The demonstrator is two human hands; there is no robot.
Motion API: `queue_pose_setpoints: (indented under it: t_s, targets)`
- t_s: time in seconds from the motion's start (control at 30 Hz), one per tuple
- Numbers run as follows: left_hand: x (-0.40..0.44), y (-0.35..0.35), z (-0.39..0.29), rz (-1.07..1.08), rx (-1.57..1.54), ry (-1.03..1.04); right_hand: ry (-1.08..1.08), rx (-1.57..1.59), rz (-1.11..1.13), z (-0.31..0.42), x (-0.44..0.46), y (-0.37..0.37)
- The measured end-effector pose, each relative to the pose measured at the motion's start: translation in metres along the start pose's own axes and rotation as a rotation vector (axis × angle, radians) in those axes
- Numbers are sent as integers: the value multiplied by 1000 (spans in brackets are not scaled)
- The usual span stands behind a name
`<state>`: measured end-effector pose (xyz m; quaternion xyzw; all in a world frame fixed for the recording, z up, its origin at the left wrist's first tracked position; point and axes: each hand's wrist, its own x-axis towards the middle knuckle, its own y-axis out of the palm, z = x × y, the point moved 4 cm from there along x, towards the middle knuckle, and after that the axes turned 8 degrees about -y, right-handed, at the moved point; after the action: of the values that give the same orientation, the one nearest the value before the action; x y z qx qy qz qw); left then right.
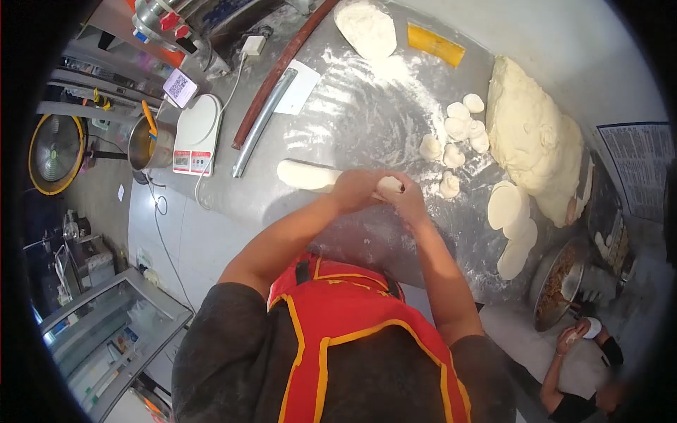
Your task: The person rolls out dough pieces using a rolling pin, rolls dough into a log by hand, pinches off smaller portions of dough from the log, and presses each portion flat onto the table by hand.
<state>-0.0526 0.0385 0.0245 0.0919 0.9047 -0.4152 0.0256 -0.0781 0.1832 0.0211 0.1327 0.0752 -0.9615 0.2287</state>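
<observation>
A log of dough (305, 175) lies across the floured metal worktop in front of me. My left hand (356, 190) is closed around the log near its right end. My right hand (407, 199) curls round that end, where a pale dough tip (389, 185) shows between the two hands. Part of the right fingers is hidden, but they are closed on the dough. Just right of my hands are several small dough pieces (457, 128), and beyond them flat dough rounds (509, 206) overlap each other.
A large dough mass (532, 134) sits at the right, with a bowl of filling (560, 278) near another person's hands (575, 335). A flattened dough piece (365, 28) and yellow scraper (435, 44) lie at the back. Left are a metal tube (264, 121), red rod (285, 67) and scale (196, 134).
</observation>
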Motion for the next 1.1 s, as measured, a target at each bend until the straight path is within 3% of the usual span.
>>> queue_pose_setpoints:
  t_s: [0.23, 0.33, 0.47, 0.53, 0.63, 0.67, 0.73, 0.83, 0.87, 0.97, 1.03, 1.1]
  targets:
    - [-1, 7, -17, 32, 85, -95, -20, -348, -168, 25, -21, 5]
    - [1, 11, -20, 88, 165, -146, -40, -331, -210, 10, -22, 3]
    - [5, 19, -20, 163, 236, -165, 75, -52, -143, -17, -19, -4]
    - [7, 13, -25, 220, 276, -186, 179, 60, -110, 1, -26, -5]
    - [22, 9, -4, 259, 285, -324, 165, 233, -82, 26, -46, -3]
    - [27, 11, 6, 261, 275, -390, 72, 63, -132, 42, -43, -13]
    - [25, -2, 0, 225, 119, -324, -97, -256, -244, 66, -40, -31]
    - [16, -8, 10, 125, 123, -169, -161, -414, -381, 21, -10, -64]
    - [8, -4, 12, 93, 158, -110, -140, -565, -345, 12, -7, -66]
    - [-9, -20, 14, 39, 391, -236, -89, -950, -240, 2, 0, -66]
    - [-10, -13, 19, 61, 402, -212, -79, -1124, -173, 13, 3, -62]
    - [-8, -14, 22, 85, 332, -165, -388, -1040, -191, 35, 0, -46]
